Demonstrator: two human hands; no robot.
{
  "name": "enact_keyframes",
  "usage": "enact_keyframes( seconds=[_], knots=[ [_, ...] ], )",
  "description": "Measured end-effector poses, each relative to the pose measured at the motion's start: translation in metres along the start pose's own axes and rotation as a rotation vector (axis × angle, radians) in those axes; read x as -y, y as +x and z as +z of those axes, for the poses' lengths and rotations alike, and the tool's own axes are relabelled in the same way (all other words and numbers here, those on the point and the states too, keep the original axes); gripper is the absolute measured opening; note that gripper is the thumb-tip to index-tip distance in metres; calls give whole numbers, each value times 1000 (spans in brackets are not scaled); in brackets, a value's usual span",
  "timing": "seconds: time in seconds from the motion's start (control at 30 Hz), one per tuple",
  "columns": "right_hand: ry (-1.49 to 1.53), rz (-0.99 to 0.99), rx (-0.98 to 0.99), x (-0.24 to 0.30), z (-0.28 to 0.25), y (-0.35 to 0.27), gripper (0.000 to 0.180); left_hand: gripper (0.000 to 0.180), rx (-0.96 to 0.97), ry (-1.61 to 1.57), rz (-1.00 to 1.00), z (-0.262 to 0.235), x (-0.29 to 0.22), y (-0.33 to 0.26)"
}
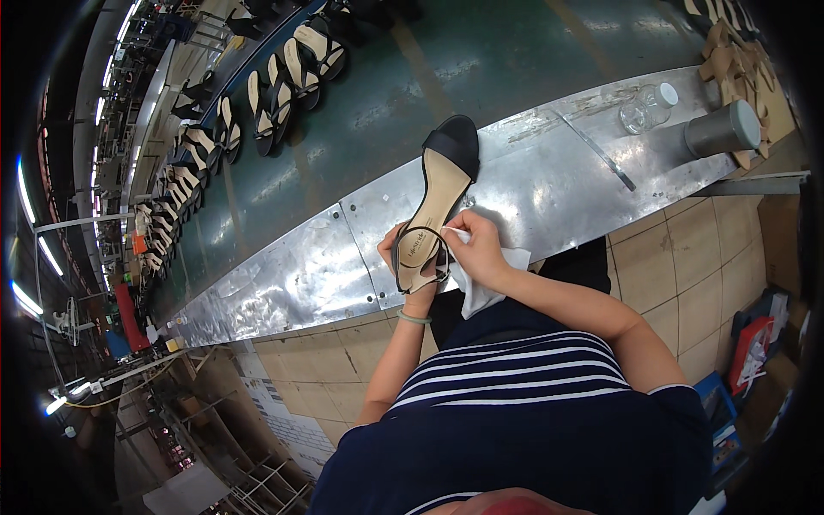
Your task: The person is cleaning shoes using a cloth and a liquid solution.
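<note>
A black open-toe sandal with a beige insole and a thin ankle strap lies before me, its toe pointing away over the metal ledge. My left hand is wrapped round the heel end from below and from the left, partly hidden by the shoe. My right hand pinches a white cloth at the right side of the sandal, close to the ankle strap. The rest of the cloth hangs below that hand.
The metal ledge borders a green conveyor belt with several black sandals. To the right are a thin metal strip, a clear jar, a grey cylinder and tan shoes.
</note>
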State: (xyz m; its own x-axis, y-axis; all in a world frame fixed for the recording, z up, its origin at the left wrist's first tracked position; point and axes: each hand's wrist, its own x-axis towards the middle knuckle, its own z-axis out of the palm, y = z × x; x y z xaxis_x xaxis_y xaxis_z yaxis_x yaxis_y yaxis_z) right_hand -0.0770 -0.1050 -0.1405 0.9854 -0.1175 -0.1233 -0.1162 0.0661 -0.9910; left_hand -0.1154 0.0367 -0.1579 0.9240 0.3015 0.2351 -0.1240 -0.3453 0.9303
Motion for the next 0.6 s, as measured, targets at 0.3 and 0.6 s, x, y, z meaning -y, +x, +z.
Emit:
enact_keyframes(
  seconds=[0.3, 0.6],
  knots=[
    [16, 62, 29, -1, 2, -3, 14, 71, -4, -22, -3, 0, 0, 0],
    [3, 21, 41, 10, 2, -7, 12, 70, 1, -34, -11, 1, -12, 1]
  ],
)
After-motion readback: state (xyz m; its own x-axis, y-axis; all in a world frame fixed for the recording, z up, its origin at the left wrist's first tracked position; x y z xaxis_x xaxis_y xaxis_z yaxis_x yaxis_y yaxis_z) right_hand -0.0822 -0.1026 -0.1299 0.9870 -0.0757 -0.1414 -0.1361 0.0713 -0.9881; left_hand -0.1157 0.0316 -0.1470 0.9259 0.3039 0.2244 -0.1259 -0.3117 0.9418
